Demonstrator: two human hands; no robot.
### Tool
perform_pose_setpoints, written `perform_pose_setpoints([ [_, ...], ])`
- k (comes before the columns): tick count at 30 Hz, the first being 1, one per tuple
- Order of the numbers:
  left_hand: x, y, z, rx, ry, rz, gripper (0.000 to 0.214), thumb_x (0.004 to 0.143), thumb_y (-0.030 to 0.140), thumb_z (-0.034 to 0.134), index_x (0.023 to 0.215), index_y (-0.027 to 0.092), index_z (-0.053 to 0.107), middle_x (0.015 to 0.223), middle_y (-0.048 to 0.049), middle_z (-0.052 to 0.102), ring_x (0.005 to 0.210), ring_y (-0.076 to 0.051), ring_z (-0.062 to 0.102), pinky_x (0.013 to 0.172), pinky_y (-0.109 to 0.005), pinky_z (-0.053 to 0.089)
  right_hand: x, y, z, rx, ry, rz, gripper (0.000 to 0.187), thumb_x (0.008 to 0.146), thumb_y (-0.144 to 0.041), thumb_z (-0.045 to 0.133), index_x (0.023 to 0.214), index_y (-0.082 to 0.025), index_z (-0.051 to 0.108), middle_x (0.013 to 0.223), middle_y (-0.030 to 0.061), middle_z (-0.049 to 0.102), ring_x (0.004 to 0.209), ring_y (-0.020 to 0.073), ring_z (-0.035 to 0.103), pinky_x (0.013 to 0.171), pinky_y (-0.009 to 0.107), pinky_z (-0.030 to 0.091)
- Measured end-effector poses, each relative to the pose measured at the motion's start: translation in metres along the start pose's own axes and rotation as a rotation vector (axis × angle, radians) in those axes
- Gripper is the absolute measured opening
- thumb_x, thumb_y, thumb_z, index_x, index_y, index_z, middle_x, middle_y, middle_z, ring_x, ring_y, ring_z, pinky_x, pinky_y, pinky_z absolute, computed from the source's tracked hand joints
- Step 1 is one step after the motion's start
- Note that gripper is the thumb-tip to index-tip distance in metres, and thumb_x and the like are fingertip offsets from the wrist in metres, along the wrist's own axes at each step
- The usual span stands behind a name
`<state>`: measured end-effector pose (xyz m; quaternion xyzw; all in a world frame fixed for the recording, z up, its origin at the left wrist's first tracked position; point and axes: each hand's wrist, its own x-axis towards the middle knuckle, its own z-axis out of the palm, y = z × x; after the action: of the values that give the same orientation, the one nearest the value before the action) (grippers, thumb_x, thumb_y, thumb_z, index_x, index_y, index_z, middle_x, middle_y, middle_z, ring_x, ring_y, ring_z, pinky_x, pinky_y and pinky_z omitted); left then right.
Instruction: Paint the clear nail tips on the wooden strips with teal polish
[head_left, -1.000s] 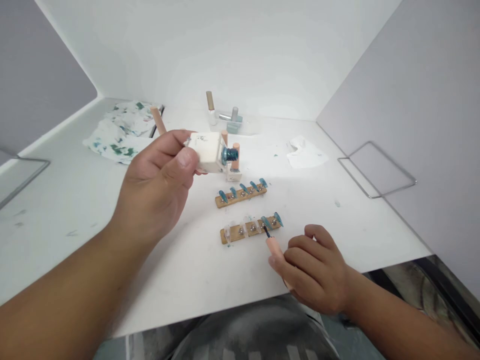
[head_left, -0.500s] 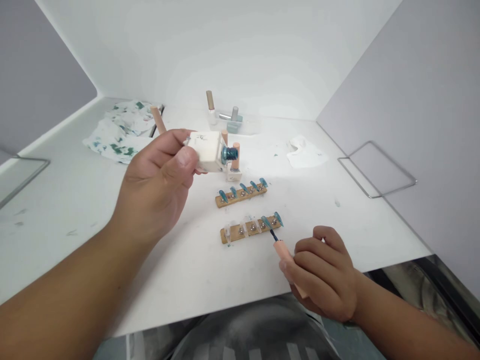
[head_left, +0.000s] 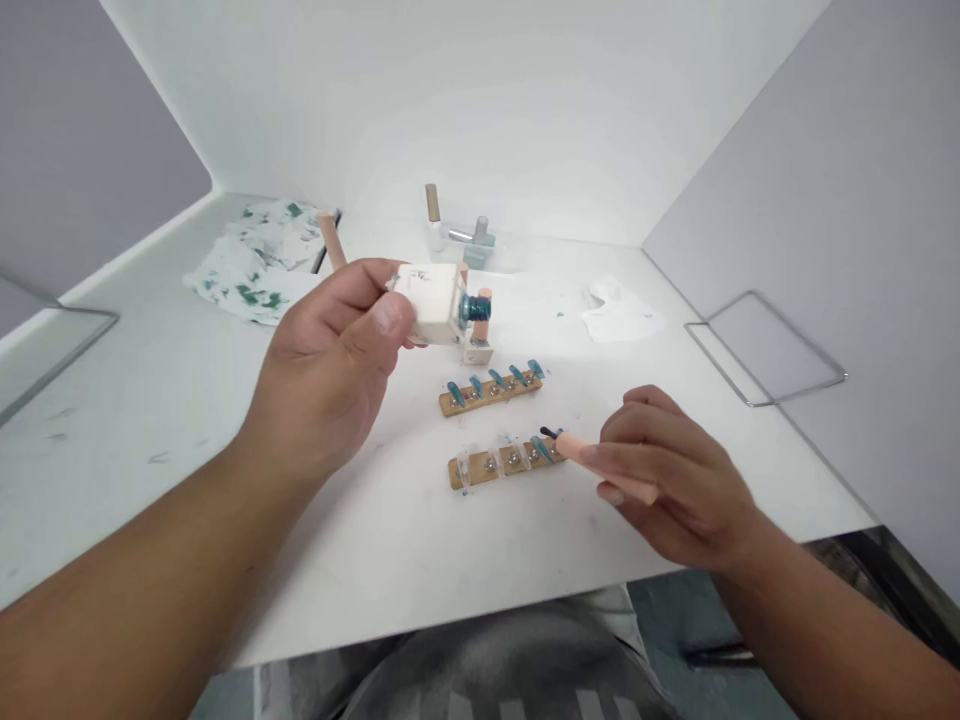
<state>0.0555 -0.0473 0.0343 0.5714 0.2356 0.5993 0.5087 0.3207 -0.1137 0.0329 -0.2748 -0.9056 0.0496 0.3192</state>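
Between the thumb and fingers of my left hand [head_left: 337, 370] is a square white nail polish bottle [head_left: 431, 303], tipped sideways, its uncapped neck smeared teal and pointing right. My right hand [head_left: 675, 480] grips the peach handle of a nail polish brush [head_left: 600, 465]; the dark bristle tip points left, over the far edge of the nearer wooden strip [head_left: 476, 475]. That strip bears clear false nails [head_left: 463, 468] on its left part and a teal one [head_left: 541, 449] towards the right, where brush and hand partly cover it. Behind it, a second wooden strip [head_left: 491, 397] carries several teal nails.
Peach-capped polish bottles [head_left: 480, 330] stand behind my left hand. Farther back are a clear tray [head_left: 502, 250] with bottles and a gold-capped bottle [head_left: 433, 215]. Stained tissue [head_left: 255, 260] lies left, white tissue [head_left: 619, 310] right. A wire frame [head_left: 765, 348] juts out from the right wall.
My right hand has raised the brush from the teal nail on the nearer strip and turned its handle flatter. My left hand still holds the bottle. The whole view has shifted slightly.
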Motion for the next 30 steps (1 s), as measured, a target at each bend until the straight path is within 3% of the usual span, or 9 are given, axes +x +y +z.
perform_pose_setpoints([
  [2, 0.0, 0.0, 0.0, 0.0, -0.001, -0.005, 0.023, 0.084, 0.036, 0.06, 0.099, 0.02, 0.068, 0.08, -0.0025, 0.053, 0.079, -0.016, 0.051, 0.076, -0.029, 0.044, 0.008, 0.007, -0.007, 0.147, 0.017, 0.076, 0.029, 0.079, -0.01, 0.053, 0.107, -0.018, 0.056, 0.075, 0.0019, 0.058, 0.067, 0.0134, 0.052, 0.064, 0.032, 0.04],
  [5, 0.0, 0.001, 0.0, 0.0, -0.001, -0.02, 0.025, 0.083, 0.036, 0.061, 0.101, 0.02, 0.067, 0.082, -0.0028, 0.055, 0.083, -0.017, 0.053, 0.078, -0.03, 0.044, 0.02, 0.018, -0.013, 0.295, -0.01, 0.315, 0.017, 0.082, -0.016, 0.055, 0.097, -0.021, 0.06, 0.076, 0.0007, 0.06, 0.069, 0.0128, 0.054, 0.062, 0.028, 0.041],
  [9, 0.001, 0.001, -0.001, 0.004, 0.021, -0.029, 0.027, 0.082, 0.038, 0.062, 0.1, 0.018, 0.067, 0.08, -0.0028, 0.056, 0.079, -0.017, 0.055, 0.077, -0.03, 0.044, 0.039, 0.031, -0.011, 0.397, -0.153, 0.472, 0.008, 0.085, -0.023, 0.054, 0.087, -0.022, 0.061, 0.076, -0.0015, 0.064, 0.065, 0.0095, 0.053, 0.056, 0.024, 0.039],
  [18, 0.001, 0.001, -0.002, 0.03, 0.011, -0.02, 0.026, 0.085, 0.036, 0.058, 0.103, 0.019, 0.065, 0.089, -0.0051, 0.06, 0.084, -0.02, 0.055, 0.079, -0.033, 0.045, 0.071, 0.046, -0.006, 0.507, -0.523, 0.494, 0.01, 0.087, -0.019, 0.046, 0.086, -0.02, 0.056, 0.081, -0.0009, 0.07, 0.067, 0.0104, 0.051, 0.061, 0.025, 0.042],
  [24, 0.002, 0.0, -0.004, -0.006, -0.006, -0.018, 0.028, 0.086, 0.032, 0.057, 0.109, 0.018, 0.064, 0.109, -0.0058, 0.06, 0.104, -0.02, 0.053, 0.091, -0.032, 0.044, 0.078, 0.048, -0.001, 0.54, -0.583, 0.425, 0.01, 0.085, -0.015, 0.047, 0.086, -0.019, 0.057, 0.081, -0.0005, 0.07, 0.073, 0.0116, 0.055, 0.063, 0.025, 0.043],
  [30, 0.002, -0.003, -0.008, -0.025, -0.009, -0.027, 0.03, 0.086, 0.03, 0.058, 0.109, 0.01, 0.061, 0.109, -0.0085, 0.06, 0.104, -0.02, 0.054, 0.098, -0.036, 0.04, 0.079, 0.045, -0.002, 0.503, -0.637, 0.378, 0.013, 0.083, -0.012, 0.046, 0.084, -0.018, 0.058, 0.081, -0.0023, 0.068, 0.054, 0.0062, 0.046, 0.052, 0.021, 0.038],
])
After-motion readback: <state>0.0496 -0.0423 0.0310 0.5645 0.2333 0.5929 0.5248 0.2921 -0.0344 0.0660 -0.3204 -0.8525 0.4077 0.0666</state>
